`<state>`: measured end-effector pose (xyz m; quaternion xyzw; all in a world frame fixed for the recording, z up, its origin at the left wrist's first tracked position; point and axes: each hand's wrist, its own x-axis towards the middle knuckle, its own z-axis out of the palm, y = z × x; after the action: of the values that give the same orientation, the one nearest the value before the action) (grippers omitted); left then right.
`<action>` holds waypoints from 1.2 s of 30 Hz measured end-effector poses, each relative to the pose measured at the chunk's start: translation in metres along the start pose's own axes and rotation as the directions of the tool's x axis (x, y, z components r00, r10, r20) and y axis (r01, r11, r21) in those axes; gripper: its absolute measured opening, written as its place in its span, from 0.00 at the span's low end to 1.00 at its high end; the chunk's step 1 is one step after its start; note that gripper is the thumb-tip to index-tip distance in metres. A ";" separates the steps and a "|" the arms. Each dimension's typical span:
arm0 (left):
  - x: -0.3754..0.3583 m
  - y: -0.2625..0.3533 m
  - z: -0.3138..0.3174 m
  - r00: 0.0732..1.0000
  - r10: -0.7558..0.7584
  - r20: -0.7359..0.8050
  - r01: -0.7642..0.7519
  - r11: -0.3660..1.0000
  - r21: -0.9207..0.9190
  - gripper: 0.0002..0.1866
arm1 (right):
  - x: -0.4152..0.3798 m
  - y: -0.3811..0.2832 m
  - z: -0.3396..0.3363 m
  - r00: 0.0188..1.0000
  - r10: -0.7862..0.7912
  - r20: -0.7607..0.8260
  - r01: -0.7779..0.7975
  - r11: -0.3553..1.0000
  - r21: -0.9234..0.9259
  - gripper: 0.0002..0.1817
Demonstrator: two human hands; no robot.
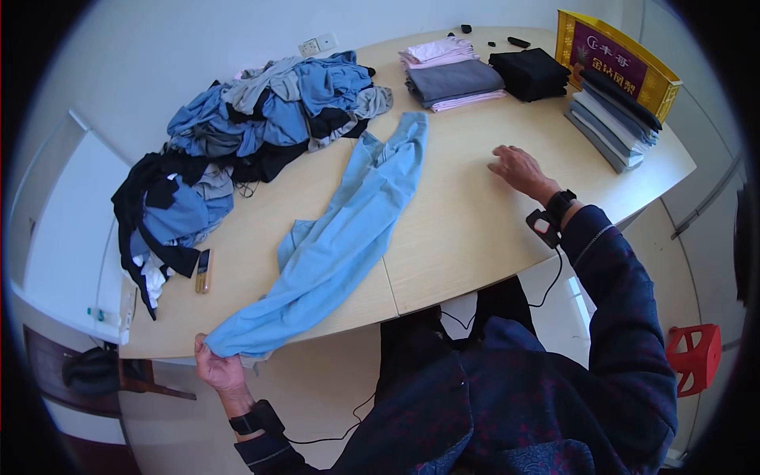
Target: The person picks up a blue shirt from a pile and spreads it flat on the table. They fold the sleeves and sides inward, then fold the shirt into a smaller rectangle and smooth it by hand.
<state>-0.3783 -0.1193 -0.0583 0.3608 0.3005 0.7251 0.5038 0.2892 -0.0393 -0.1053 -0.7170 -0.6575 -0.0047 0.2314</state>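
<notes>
A light blue garment stretches diagonally across the table, creased and gathered lengthwise; its exact kind is hard to make out. At the table's front left edge, my left hand pinches the garment's near end between thumb and fingers. A bit of that end hangs over the edge. My right hand is apart from the garment, to its right, over or on the bare wood, with fingers loosely spread and nothing in them.
On the wooden table, a heap of rumpled clothes lies at the back left. Folded pink and grey clothes, folded black clothes and a folded stack stand right, near a yellow box. A red stool stands below.
</notes>
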 end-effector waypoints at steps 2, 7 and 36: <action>-0.002 -0.005 -0.010 0.996 0.022 -0.085 -0.019 0.999 0.032 0.05 | 0.011 -0.033 0.013 0.984 -0.153 -0.094 0.163 0.979 0.119 0.20; -0.007 -0.016 -0.025 0.999 -0.044 0.015 0.036 0.941 0.337 0.04 | 0.031 -0.134 0.037 0.880 -0.456 -0.133 0.475 0.860 0.190 0.21; -0.037 -0.073 0.096 0.634 -0.597 0.492 -0.340 0.356 0.871 0.07 | -0.148 0.037 -0.098 0.987 0.017 0.159 -0.064 0.954 0.293 0.10</action>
<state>-0.2532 -0.1245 -0.0711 0.8141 0.4414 0.1494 0.3465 0.3329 -0.2128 -0.0758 -0.6857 -0.6517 0.1548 0.2849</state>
